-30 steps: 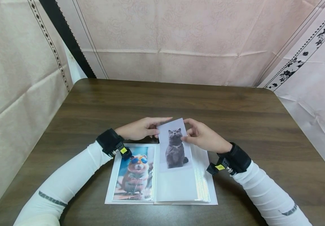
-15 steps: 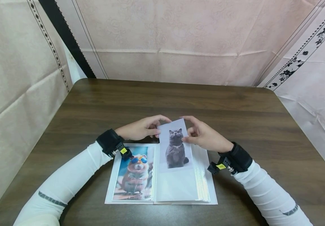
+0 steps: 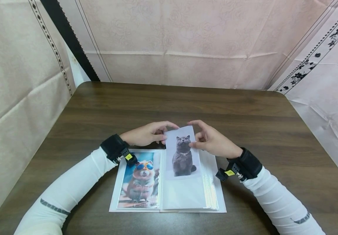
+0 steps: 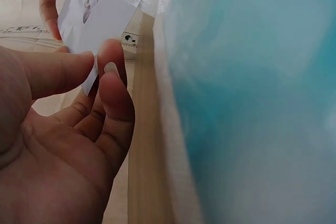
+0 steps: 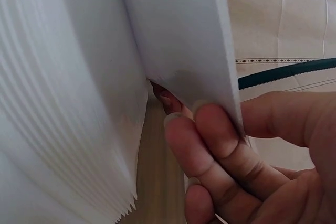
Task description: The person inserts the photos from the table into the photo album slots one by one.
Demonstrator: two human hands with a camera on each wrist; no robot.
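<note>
A photo of a grey cat (image 3: 183, 156) stands partly inside the clear pocket on the right page of an open photo album (image 3: 183, 195). Its upper part sticks out past the page's far edge, slightly tilted. My left hand (image 3: 145, 134) pinches the photo's left edge between thumb and fingers, as the left wrist view shows too. On the opposite edge, my right hand (image 3: 213, 140) pinches the photo (image 5: 184, 30), thumb on one face and fingers on the other. The left page holds a picture of a furry animal in blue sunglasses (image 3: 142, 182).
The album lies on a dark wooden table (image 3: 169, 104) near its front side. Several stacked sleeves (image 3: 211, 192) show at the album's right edge. Pale patterned cloth (image 3: 204, 42) hangs behind and on both sides of the table.
The cat photo has slid slightly down into the pocket, toward me. My right index finger has lifted a little at the photo's top corner; my left hand has barely moved.
</note>
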